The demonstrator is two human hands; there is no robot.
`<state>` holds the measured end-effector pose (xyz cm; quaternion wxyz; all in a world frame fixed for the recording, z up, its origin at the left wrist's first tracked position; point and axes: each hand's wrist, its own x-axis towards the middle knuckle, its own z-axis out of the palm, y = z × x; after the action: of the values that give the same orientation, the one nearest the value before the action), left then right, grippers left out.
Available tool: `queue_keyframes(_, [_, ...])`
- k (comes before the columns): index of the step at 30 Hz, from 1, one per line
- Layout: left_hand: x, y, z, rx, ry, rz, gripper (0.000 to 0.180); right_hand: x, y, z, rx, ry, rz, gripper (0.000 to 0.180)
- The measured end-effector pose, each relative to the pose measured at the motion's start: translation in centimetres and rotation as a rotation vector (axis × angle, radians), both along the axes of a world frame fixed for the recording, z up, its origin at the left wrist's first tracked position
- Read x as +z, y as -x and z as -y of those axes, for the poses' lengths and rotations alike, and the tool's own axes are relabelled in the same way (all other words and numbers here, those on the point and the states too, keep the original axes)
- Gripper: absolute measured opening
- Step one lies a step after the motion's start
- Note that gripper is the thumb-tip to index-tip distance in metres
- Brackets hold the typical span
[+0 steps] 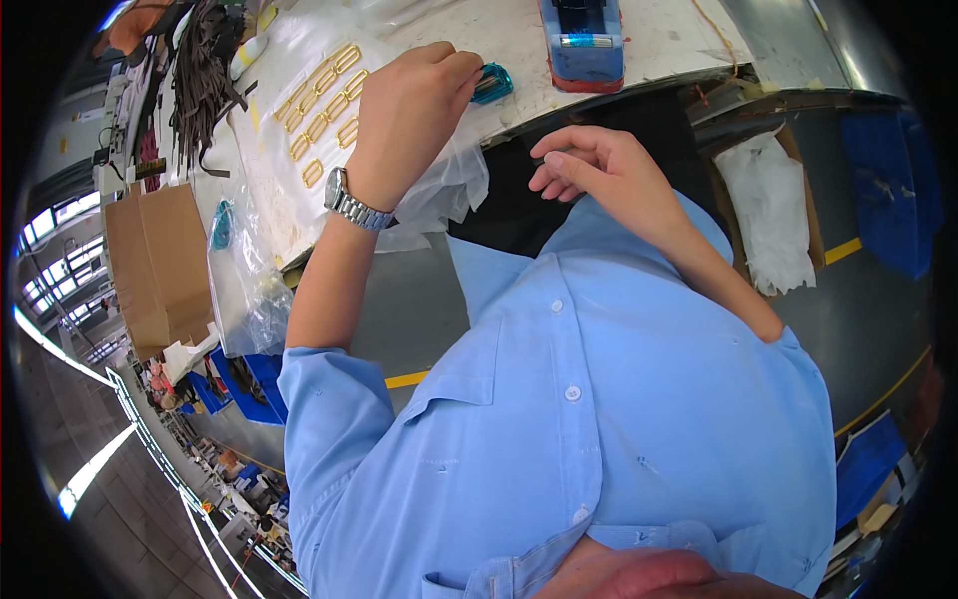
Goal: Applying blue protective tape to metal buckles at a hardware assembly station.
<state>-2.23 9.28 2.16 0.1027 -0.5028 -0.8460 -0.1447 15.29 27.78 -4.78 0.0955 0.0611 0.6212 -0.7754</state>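
Observation:
My left hand [414, 110], with a metal watch on its wrist, is over the worktable near its front edge. Its fingers are closed at a small shiny piece in teal see-through film [492, 85], which sticks out to the right of them. Just left of that hand, rows of gold rectangular buckles [317, 125] lie on a clear plastic sheet [261, 105]; the hand hides part of them. My right hand [599, 168] hovers in front of the table edge, near my body. Its fingers are loosely bent and apart, with nothing seen in them.
A blue tape dispenser [584, 62] stands at the table's edge, right of my left hand. Dark strips [205, 75] hang in a bundle at the far left. Beside the table are a cardboard box [160, 270], a clear bag [244, 299] and, at right, a white-lined carton [763, 215].

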Motion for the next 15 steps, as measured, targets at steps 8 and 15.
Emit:
queue_keyframes(8, [-0.3,0.7,-1.2,-0.085,0.134,-0.107,0.009,-0.1,0.1,-0.7,-0.003,0.008,0.017,0.027])
queue_keyframes(15, [-0.9,0.9,-0.4,0.008,0.095,-0.049,0.013,5.2,-0.7,-2.9,-0.309,-0.134,-0.251,0.022])
